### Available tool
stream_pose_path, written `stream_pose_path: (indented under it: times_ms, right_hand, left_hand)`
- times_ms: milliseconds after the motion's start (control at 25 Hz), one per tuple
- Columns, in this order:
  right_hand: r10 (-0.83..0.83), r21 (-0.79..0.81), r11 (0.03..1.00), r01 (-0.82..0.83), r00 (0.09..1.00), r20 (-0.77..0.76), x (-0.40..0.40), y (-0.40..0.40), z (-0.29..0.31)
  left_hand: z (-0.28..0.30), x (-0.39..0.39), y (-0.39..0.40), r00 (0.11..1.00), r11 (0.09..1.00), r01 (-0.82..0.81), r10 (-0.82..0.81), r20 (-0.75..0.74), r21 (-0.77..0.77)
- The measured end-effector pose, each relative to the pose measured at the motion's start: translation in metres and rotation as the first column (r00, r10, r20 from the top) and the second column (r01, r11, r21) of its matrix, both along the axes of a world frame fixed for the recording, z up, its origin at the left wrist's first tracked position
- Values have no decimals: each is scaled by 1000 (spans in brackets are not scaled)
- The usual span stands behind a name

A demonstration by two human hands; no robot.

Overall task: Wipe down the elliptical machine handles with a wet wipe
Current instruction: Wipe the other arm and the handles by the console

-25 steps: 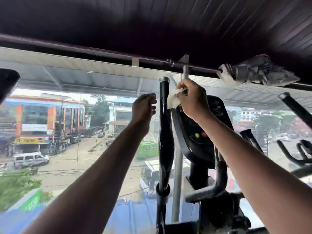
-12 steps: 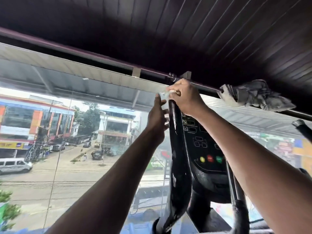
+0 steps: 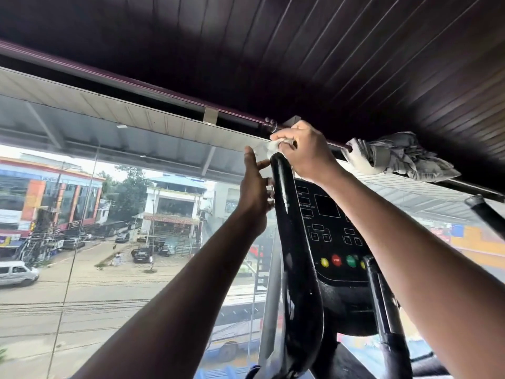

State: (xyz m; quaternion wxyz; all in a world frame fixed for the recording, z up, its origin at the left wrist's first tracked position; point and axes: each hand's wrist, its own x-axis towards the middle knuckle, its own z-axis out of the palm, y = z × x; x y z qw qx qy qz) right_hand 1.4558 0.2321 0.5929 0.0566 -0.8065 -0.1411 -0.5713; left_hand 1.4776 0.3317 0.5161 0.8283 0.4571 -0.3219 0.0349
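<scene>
Since one second ago: right hand raised from the side of the glossy black curved elliptical handle to its top end; left hand brought in from well apart to just beside the same handle. Right hand: fingers curled over the handle tip, pinching the crumpled white wet wipe against it. Wet wipe: at the very top of the handle, mostly covered by the fingers. Left hand: fingers extended upward and relaxed, holding nothing, against the left side of the handle below the tip; exact contact cannot be told. Black console panel with yellow, red and green round buttons: directly right of the handle, behind the right forearm. Bundled grey cloth: lying on the dark horizontal ceiling rail, right of the right hand.
</scene>
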Motion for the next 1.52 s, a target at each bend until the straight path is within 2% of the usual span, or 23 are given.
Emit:
stream_pose_path:
  times_ms: [160,200,320,360,480,520,560,600,640,720,760,840,920,960,1040,1120,1160,1200,1240,1320,1400,1520]
  right_hand:
    - [31,-116,992,-55,980,-199,-17,-5,-13]
    - [36,-109,993,-55,984,-175,-14,-4,-11]
    - [-2,21,1000,2,1000,25,6,-2,8]
    - [-8,32,999,7,1000,22,10,0,11]
    - [-19,-114,993,5,993,-120,8,2,4]
    - [-17,-119,993,3,992,-121,7,3,2]
    - [5,-50,999,-9,997,-81,10,0,3]
    - [59,88,994,-57,998,-23,12,-2,4]
    - [143,260,955,-144,989,24,14,-2,2]
    - [338,570,751,-332,936,99,19,-6,-17]
    - [407,665,644,-379,905,123,21,-9,-29]
    - [538,773,483,-412,836,109,25,-12,-48]
    - [572,800,421,-427,810,131,21,-8,-46]
    - [505,771,490,-406,853,128,18,-4,-39]
    - [296,610,735,-297,949,105,5,8,-36]
    - [131,319,935,-155,987,96,-7,12,-46]
    - [67,180,980,-80,995,78,-12,13,-51]
    - [25,106,994,-32,997,68,-14,14,-48]
    - [-5,98,995,-2,998,70,-12,14,-41]
    - [-11,180,984,1,998,54,-10,15,-27]
    - [-31,165,986,28,999,12,-12,16,-33]
    - [-46,-72,996,43,998,-45,-35,22,-65]
  left_hand:
    - [1,6,4,999,1000,6,-6,35,15]
    - [1,6,3,999,1000,1,-1,41,11]
    - [2,4,0,999,1000,-18,18,36,9]
    - [2,3,1,999,1000,-21,20,39,16]
    - [2,1,6,998,999,-24,21,62,43]
    - [2,2,7,997,999,-23,19,70,49]
    - [2,3,7,998,998,-20,16,69,56]
    - [2,3,6,998,998,-17,13,65,62]
    - [2,4,6,998,998,-18,14,62,65]
    - [1,6,7,999,998,-12,8,53,67]
    - [1,7,8,999,998,-4,1,50,64]
    - [1,7,8,998,999,8,-11,54,54]
    - [1,5,5,998,1000,7,-8,54,27]
    - [0,3,2,999,1000,7,-8,48,17]
    - [-1,3,0,999,1000,11,-11,31,-3]
    - [-1,2,1,999,1000,14,-14,29,-1]
    - [-2,2,2,999,1000,16,-16,40,3]
    - [-2,2,3,999,1000,15,-15,49,-2]
    - [-1,0,3,999,1000,12,-12,50,-11]
    - [-2,-4,4,999,1000,2,-2,38,-14]
    - [-5,-2,6,999,1000,12,-12,34,3]
    - [-8,-1,14,999,999,43,-44,31,27]
